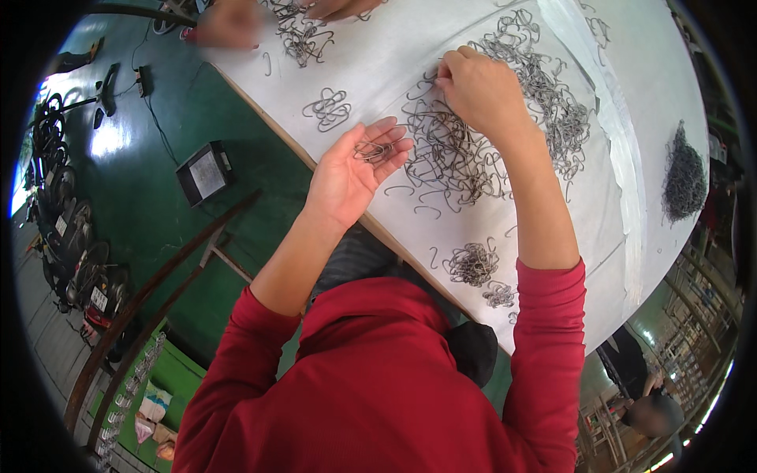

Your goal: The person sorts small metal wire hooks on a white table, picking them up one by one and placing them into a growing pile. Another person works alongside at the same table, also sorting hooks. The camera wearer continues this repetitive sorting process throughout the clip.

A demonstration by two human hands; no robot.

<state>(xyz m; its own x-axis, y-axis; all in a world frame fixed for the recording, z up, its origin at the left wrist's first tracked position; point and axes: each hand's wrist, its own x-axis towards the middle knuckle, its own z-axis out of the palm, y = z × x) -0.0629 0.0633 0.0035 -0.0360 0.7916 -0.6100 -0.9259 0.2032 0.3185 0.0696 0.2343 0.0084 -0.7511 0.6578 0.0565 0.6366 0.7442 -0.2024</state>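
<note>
My left hand (347,175) is turned palm up near the table's edge, its fingers slightly curled under a few bent wire hooks (373,151). Over the far side of a large loose pile of grey metal wire hooks (453,154), my right hand (482,88) points down with its fingers drawn together. Its fingertips touch the pile, and whatever they pinch is hidden. Many of the hooks look S-shaped. A second heap of hooks (564,118) spreads to the right of my right hand and forearm.
The white-covered table (599,236) bears a small group of hooks (328,109) beyond my left hand, a bundle (473,264) nearer me, and a dark heap (684,177) far right. Another person's hand (230,24) works at the top. A dark metal rail (158,296) stands left.
</note>
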